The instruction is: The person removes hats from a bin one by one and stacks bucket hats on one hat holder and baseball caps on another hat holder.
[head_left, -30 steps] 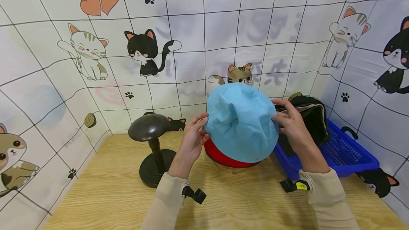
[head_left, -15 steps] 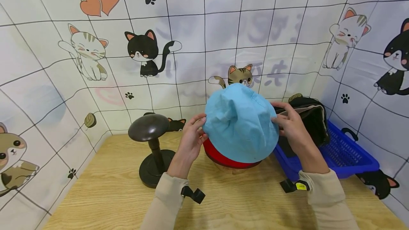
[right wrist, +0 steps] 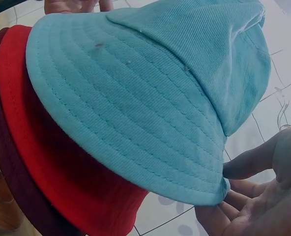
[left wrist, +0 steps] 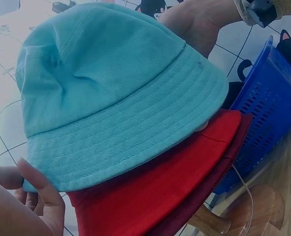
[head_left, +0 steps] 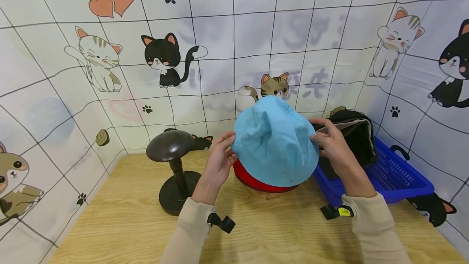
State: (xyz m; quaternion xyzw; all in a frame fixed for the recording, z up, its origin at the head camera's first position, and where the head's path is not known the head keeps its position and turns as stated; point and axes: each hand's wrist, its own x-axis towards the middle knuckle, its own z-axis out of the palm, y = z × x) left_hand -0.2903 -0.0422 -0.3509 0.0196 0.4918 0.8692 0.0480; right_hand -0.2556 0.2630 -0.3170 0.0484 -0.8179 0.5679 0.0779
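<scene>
A light blue bucket hat (head_left: pixel 275 141) sits over a red hat (head_left: pixel 253 176), and its crown is dented. My left hand (head_left: pixel 218 162) pinches the left edge of the blue brim; thumb and fingers (left wrist: pixel 42 191) show there in the left wrist view. On the opposite edge, my right hand (head_left: pixel 335 150) grips the brim between thumb and fingers, as the right wrist view also shows. Below the red brim peeks a maroon brim (right wrist: pixel 13 182). A wooden base (left wrist: pixel 256 209) stands under these hats. The blue hat hides most of the red one in the head view.
Left of the hats stands a dark hat stand (head_left: pixel 177 174) with a domed top and round foot. At the right is a blue perforated basket (head_left: pixel 399 174) holding black items, one a dark bag-like thing (head_left: pixel 359 137) with a pale-edged opening. A cat-print sheet (head_left: pixel 227 31) backs the wooden table (head_left: pixel 121 219).
The blue hat has shifted very slightly left, my left hand moving with it. My right hand keeps its grip on the brim and has barely moved.
</scene>
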